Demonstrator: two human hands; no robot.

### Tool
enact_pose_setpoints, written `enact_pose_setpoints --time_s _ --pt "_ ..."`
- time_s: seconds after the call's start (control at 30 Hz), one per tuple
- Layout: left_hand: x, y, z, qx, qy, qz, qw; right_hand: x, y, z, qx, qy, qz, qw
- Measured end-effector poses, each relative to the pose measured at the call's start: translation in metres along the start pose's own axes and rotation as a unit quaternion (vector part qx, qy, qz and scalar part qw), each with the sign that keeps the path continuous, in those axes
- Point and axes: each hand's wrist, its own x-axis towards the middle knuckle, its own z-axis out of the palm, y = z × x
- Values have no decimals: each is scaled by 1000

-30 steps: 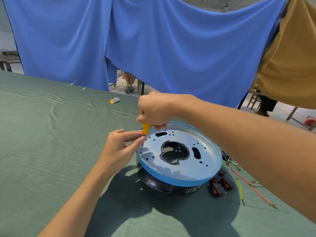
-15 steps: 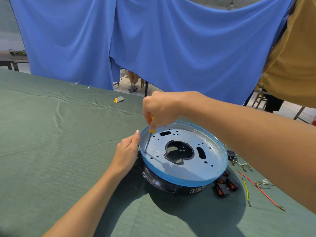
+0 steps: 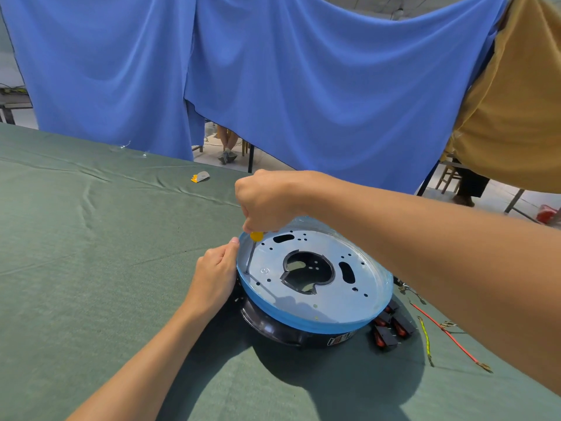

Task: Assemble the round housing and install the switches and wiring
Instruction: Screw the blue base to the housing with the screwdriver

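Note:
The round housing [image 3: 315,317] sits on the green table: a black base topped by a metal plate [image 3: 328,302] with a blue rim and a large cutout in the middle. My right hand [image 3: 267,199] is shut on a yellow-handled screwdriver [image 3: 253,247], held nearly upright with its tip in a hole at the plate's left edge. My left hand [image 3: 215,278] presses against the housing's left side, thumb on the blue rim. Black and red switches [image 3: 391,328] lie beside the housing on the right, next to a yellow wire [image 3: 426,341] and a red wire [image 3: 449,338].
The green cloth-covered table [image 3: 91,268] stretches left and forward. A small grey and yellow object [image 3: 201,176] lies near the far edge. Blue fabric [image 3: 273,71] and tan fabric [image 3: 516,101] hang behind the table. A person's legs [image 3: 227,147] show under the blue fabric.
My left hand has come off the screwdriver shaft and moved down onto the housing's left side. My right hand keeps the screwdriver at the plate's left edge.

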Motion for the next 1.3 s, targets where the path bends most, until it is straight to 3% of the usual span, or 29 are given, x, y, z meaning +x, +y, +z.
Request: enact_pose_setpoints --time_s 0.1,0.2,0.4,0.6,0.7,1.0,1.1,1.3 --pt "0 -1 0 -7 -2 4 1000 5 -10 -5 0 -21 28 999" --pt "0 1 0 -8 1 5 1000 12 -13 -9 7 -94 54 994" --pt "0 0 -1 -8 -1 9 1000 11 -6 -12 105 -172 66 977" --pt "-1 3 0 15 15 13 1000 7 -11 -9 -31 -49 -55 997" --pt "-1 5 -1 19 17 10 1000 8 -11 -7 -21 -31 -59 998" --pt "-3 8 0 11 22 -4 1000 21 -18 -7 96 -97 70 988" --pt "-5 8 -1 8 21 -4 1000 31 -27 -7 142 -185 134 963" --pt "-3 8 -1 3 13 -15 1000 34 -16 -6 266 -232 233 906"
